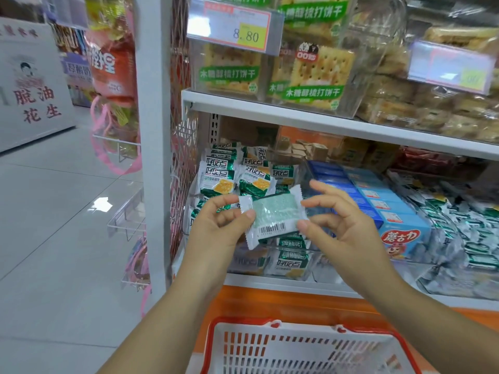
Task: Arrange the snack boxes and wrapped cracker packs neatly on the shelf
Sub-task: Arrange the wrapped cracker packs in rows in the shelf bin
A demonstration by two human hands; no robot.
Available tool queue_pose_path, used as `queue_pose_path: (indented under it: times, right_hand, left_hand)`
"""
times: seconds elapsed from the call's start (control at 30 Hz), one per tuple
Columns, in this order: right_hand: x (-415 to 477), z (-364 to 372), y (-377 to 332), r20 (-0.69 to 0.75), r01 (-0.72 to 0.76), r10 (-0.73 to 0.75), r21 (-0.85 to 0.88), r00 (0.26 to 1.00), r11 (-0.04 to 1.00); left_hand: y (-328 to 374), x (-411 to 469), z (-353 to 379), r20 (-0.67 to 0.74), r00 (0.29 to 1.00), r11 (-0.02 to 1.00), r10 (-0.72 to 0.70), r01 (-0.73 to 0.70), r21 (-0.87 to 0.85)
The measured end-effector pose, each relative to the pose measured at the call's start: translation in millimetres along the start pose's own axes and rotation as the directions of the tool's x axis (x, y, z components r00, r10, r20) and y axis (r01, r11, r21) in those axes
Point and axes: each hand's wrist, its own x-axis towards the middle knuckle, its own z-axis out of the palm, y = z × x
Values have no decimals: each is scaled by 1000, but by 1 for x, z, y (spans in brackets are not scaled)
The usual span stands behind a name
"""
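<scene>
A wrapped cracker pack (272, 215), white and green with its barcode side facing me, is held in front of the lower shelf. My left hand (216, 225) pinches its left edge. My right hand (337, 217) pinches its right edge between thumb and forefinger, the other fingers spread. Behind the pack lies a heap of the same green-and-white cracker packs (237, 174) in a clear bin. To the right stands a row of blue snack boxes (378, 206), the front one with a red logo.
The white shelf board (270, 109) above carries clear tubs of soda crackers (318, 74) and a price tag (232, 28). More silver-green packs (464, 230) lie at the right. A white basket with a red rim (297, 346) sits below my arms. A grey shelf post (154, 130) stands at the left.
</scene>
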Motion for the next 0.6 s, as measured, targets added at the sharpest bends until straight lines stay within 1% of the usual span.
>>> queue_pose_path:
  times: [0.03, 0.1, 0.13, 0.17, 0.2, 0.23, 0.3, 0.33, 0.4, 0.43, 0.47, 0.53, 0.57, 0.6]
  right_hand:
    - [0, -2, -4, 58, 83, -77, -103, 995, 991]
    - [1, -1, -8, 199, 278, -225, -297, 954, 914]
    - [2, 1, -5, 246, 359, -284, -352, 927, 864]
    - [3, 3, -2, 260, 401, -319, -379, 911, 834]
    - [5, 4, -2, 239, 400, -329, -380, 914, 834]
    - [7, 5, -4, 191, 363, -313, -362, 930, 859]
    - [13, 4, -10, 98, 232, -212, -273, 972, 934]
    - [16, 4, -12, 77, 156, -142, -214, 987, 964]
    - [22, 7, -12, 82, 20, -13, -80, 997, 997]
    - [25, 10, -12, 94, -31, 35, -35, 995, 999]
    - [28, 13, -10, 110, -58, 59, -17, 992, 998]
    - [32, 20, -9, 133, -44, 48, -37, 990, 998]
    - [33, 23, -9, 139, 13, 0, -95, 990, 995]
    - [34, 25, -10, 147, 98, -70, -193, 987, 976]
  left_hand:
    - [-1, 1, -1, -13, 999, 998, -43, 42, -35]
    - [-1, 2, -1, -10, 994, 992, -107, 106, -74]
    - [2, 0, -1, 4, 992, 989, -127, 127, -75]
    - [3, -1, 0, 25, 989, 987, -142, 144, -68]
    - [4, -3, 1, 49, 987, 986, -154, 157, -58]
    - [5, -3, 1, 68, 985, 986, -159, 163, -45]
    - [9, -7, -1, 100, 984, 989, -145, 145, 6]
    - [11, -9, -2, 114, 988, 992, -106, 97, 79]
    - [15, -11, -4, 146, 989, 966, -13, -25, 256]
    - [16, -11, -5, 153, 988, 949, 21, -67, 308]
    - [16, -10, -6, 147, 988, 943, 49, -94, 319]
    - [14, -6, -9, 95, 992, 940, 89, -115, 321]
    - [12, -3, -12, 59, 994, 938, 96, -110, 329]
    - [11, -2, -14, 31, 995, 939, 99, -103, 329]
